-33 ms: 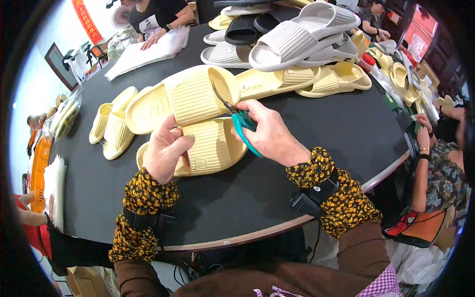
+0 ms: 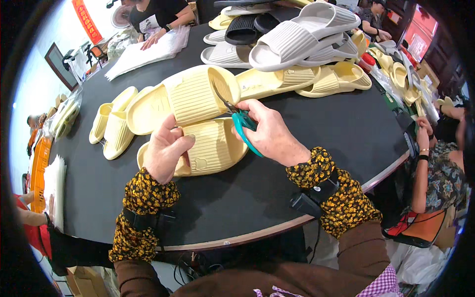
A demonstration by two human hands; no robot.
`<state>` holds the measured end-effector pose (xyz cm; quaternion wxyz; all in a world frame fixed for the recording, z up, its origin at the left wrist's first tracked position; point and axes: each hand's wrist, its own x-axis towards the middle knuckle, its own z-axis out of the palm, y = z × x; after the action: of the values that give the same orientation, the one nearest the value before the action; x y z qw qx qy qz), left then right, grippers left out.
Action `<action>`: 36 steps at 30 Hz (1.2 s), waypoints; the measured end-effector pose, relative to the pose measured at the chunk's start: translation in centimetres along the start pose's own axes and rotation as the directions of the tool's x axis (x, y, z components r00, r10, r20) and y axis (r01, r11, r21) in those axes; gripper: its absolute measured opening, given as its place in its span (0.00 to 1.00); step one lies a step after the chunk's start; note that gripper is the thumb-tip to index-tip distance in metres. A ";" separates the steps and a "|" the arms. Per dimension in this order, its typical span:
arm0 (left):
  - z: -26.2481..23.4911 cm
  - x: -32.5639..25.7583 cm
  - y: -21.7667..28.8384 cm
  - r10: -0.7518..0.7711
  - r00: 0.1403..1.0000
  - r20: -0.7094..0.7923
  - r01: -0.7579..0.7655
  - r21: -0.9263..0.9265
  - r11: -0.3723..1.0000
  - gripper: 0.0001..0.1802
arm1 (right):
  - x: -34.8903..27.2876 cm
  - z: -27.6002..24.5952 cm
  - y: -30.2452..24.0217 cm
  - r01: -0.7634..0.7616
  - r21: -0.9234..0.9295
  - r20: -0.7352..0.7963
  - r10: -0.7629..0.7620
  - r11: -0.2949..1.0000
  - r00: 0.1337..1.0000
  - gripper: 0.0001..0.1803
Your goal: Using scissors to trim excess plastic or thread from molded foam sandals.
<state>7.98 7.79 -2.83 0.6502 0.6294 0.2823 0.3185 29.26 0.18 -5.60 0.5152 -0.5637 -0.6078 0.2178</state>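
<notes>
A pair of teal-handled scissors [image 2: 244, 129] is held in the right hand [image 2: 272, 131] above a dark table [image 2: 316, 123], with the handles enclosed by bent fingers and the blades directed up and to the left. The blades are seen against the toe opening of an upper yellow slipper [image 2: 195, 103]; whether anything is caught between them cannot be told. That slipper is placed just beyond both hands, its heel end turned to the left and its ribbed strap set between the left hand [image 2: 167, 151] and the scissors.

Nearer the body, a lower yellow slipper [image 2: 213, 151] is positioned between the two hands, its far edge overlapped by the upper one and its heel end partly covered by the left hand. The left fingers are curled, with the thumb laid over the lower slipper and the index finger raised to the near edge of the upper; whether either shoe is firmly gripped cannot be told. A small outline of an animal's head is shown on the lower strap.

To the left, another yellow pair [image 2: 118, 133] is laid on the table. Farther back, more yellow slippers [image 2: 277, 81] are lined up before a pile of grey slippers [image 2: 297, 44]. At the far left edge, a stack of white sheets [image 2: 143, 55] is touched by a co-worker's hand [image 2: 153, 39].
</notes>
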 end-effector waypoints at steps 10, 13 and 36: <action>0.0 0.3 -0.5 0.002 1.000 0.006 -0.002 -0.078 0.997 0.29 | 0.1 -0.2 -0.3 -0.065 0.059 -0.006 0.065 0.996 0.998 0.23; -0.2 0.2 -0.6 0.015 1.000 0.015 -0.014 -0.079 0.997 0.29 | 0.1 0.0 -0.5 -0.057 -0.010 -0.013 0.057 0.998 0.998 0.23; 0.0 0.1 -0.5 0.054 0.998 0.018 -0.056 0.081 0.995 0.27 | -0.2 -0.2 -1.3 -0.023 -0.105 -0.036 0.020 0.994 0.999 0.22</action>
<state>8.06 7.86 -3.33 0.6173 0.6654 0.2722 0.3195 28.81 -0.42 -4.50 0.4930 -0.6003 -0.6032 0.1811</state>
